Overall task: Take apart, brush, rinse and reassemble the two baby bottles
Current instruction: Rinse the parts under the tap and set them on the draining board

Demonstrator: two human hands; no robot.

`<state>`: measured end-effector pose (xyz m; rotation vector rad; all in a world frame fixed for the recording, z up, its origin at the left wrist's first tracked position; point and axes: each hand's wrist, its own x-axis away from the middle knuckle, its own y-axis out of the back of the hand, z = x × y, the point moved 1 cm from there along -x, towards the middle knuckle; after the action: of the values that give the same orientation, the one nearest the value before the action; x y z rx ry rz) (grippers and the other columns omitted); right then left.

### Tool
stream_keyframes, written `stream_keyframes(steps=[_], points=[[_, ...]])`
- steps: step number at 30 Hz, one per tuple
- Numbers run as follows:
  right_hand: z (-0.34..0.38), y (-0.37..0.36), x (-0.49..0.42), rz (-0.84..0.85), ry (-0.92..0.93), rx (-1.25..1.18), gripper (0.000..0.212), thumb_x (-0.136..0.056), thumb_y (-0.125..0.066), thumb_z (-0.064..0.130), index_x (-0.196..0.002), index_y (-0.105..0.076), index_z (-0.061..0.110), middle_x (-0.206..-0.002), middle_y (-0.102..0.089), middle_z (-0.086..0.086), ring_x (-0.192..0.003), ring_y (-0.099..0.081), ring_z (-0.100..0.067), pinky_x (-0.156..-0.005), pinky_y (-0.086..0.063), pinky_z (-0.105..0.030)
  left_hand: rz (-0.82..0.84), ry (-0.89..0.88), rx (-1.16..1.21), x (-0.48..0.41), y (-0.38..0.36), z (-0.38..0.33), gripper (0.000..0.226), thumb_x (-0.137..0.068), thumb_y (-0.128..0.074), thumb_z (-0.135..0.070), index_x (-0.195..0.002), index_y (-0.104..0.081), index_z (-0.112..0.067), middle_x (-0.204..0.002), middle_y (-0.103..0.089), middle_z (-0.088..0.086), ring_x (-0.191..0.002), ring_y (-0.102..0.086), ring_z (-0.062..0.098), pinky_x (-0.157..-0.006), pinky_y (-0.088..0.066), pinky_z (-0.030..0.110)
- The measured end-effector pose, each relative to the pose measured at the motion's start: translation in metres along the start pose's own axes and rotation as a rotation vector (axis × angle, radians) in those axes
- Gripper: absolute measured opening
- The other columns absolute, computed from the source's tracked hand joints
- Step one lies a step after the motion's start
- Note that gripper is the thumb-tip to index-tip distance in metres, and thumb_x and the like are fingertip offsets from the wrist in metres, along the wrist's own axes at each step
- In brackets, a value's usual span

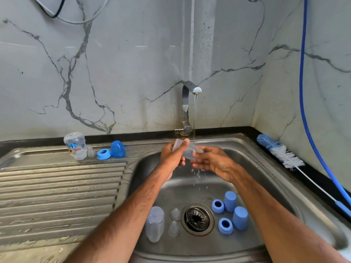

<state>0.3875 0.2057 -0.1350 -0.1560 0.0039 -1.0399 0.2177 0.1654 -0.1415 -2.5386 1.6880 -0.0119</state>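
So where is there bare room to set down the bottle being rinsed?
Bare: the ribbed drainboard left of the basin, in front of the printed bottle, ring and cap. Crowded: the basin floor round the drain, with a clear bottle and teats left, rings and caps right. Its far part is free.

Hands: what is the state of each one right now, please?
Left hand: closed, gripping the clear bottle.
Right hand: thumb touches the bottle's end; whether it grips cannot be told.
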Motion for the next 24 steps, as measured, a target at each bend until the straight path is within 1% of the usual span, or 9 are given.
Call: stream_keyframes(steps=[2, 5, 7, 10, 15, 17, 20, 22, 24], points=[[0.000, 0.001, -0.001, -0.049, 0.001, 0.007, 0.037, -0.093, -0.076, 0.021, -0.122, -0.069, -0.001, -0.105, -0.077, -0.020, -0.087, -0.078, -0.025, -0.069, -0.062, -0.028, 0.021, 0.019, 0.004, -0.002, -0.001, -0.001, 0.037, -0.092, -0.073, -0.047, -0.109, -0.070, -0.015, -0.068, -0.068, 0.001, -0.048, -0.052, 0.008, -0.043, -0.045, 0.023], [0.001, 0.000, -0.004, -0.123, -0.057, -0.083, 0.050, -0.103, -0.059, 0.046, -0.110, -0.071, -0.002, -0.083, -0.075, -0.015, -0.060, -0.067, -0.016, -0.048, -0.053, -0.022, 0.084, 0.013, 0.037, 0.001, -0.004, -0.002, 0.037, -0.092, -0.075, -0.040, -0.121, -0.062, -0.021, -0.086, -0.074, 0.000, -0.053, -0.057, 0.007, -0.043, -0.044, 0.021], [0.002, 0.003, -0.006, -0.091, -0.125, -0.118, 0.058, -0.104, -0.051, 0.054, -0.102, -0.072, -0.001, -0.071, -0.067, -0.008, -0.050, -0.055, -0.009, -0.040, -0.044, -0.018, 0.085, 0.020, 0.061, 0.004, -0.007, -0.003, 0.046, -0.090, -0.077, -0.039, -0.128, -0.057, -0.023, -0.097, -0.075, 0.003, -0.057, -0.060, 0.007, -0.044, -0.046, 0.021], [0.002, 0.008, -0.004, 0.041, -0.269, -0.196, 0.060, -0.104, -0.048, 0.056, -0.099, -0.070, 0.000, -0.070, -0.059, -0.004, -0.045, -0.047, -0.005, -0.034, -0.039, -0.015, 0.081, 0.043, 0.076, 0.007, -0.008, -0.005, 0.055, -0.087, -0.080, -0.040, -0.132, -0.053, -0.024, -0.110, -0.073, 0.007, -0.070, -0.065, 0.008, -0.049, -0.050, 0.022], [-0.003, 0.004, -0.001, -0.006, -0.262, -0.204, 0.054, -0.105, -0.056, 0.042, -0.115, -0.068, -0.009, -0.089, -0.075, -0.020, -0.058, -0.069, -0.016, -0.046, -0.055, -0.020, 0.125, -0.068, 0.038, 0.009, -0.001, -0.012, 0.050, -0.082, -0.086, -0.028, -0.125, -0.060, -0.031, -0.107, -0.072, 0.004, -0.067, -0.066, 0.003, -0.049, -0.050, 0.021], [-0.005, 0.003, -0.001, -0.046, -0.212, -0.175, 0.046, -0.105, -0.057, 0.034, -0.122, -0.065, -0.009, -0.098, -0.077, -0.026, -0.070, -0.076, -0.023, -0.056, -0.061, -0.025, 0.100, -0.123, -0.035, 0.010, -0.001, -0.012, 0.058, -0.077, -0.089, -0.032, -0.127, -0.060, -0.033, -0.112, -0.071, 0.002, -0.084, -0.071, 0.009, -0.050, -0.051, 0.020], [-0.004, -0.004, 0.001, 0.039, -0.257, -0.205, 0.043, -0.107, -0.054, 0.033, -0.125, -0.062, -0.006, -0.111, -0.074, -0.028, -0.090, -0.078, -0.032, -0.066, -0.064, -0.031, 0.068, -0.220, -0.188, 0.013, -0.006, -0.012, 0.068, -0.074, -0.088, -0.047, -0.133, -0.056, -0.037, -0.124, -0.064, -0.002, -0.105, -0.068, 0.018, -0.063, -0.061, 0.027], [-0.003, -0.007, 0.001, 0.114, -0.267, -0.249, 0.040, -0.109, -0.049, 0.028, -0.127, -0.062, -0.005, -0.115, -0.073, -0.028, -0.100, -0.076, -0.037, -0.071, -0.064, -0.035, 0.050, -0.260, -0.276, 0.014, -0.012, -0.012, 0.071, -0.075, -0.085, -0.055, -0.137, -0.054, -0.038, -0.127, -0.063, -0.003, -0.107, -0.067, 0.017, -0.076, -0.065, 0.037], [-0.001, -0.006, 0.001, 0.094, -0.239, -0.312, 0.036, -0.107, -0.052, 0.024, -0.127, -0.063, -0.004, -0.115, -0.073, -0.028, -0.102, -0.075, -0.038, -0.074, -0.064, -0.038, 0.027, -0.278, -0.323, 0.012, -0.014, -0.014, 0.071, -0.077, -0.083, -0.056, -0.138, -0.052, -0.036, -0.127, -0.065, -0.003, -0.106, -0.069, 0.018, -0.079, -0.065, 0.041]])
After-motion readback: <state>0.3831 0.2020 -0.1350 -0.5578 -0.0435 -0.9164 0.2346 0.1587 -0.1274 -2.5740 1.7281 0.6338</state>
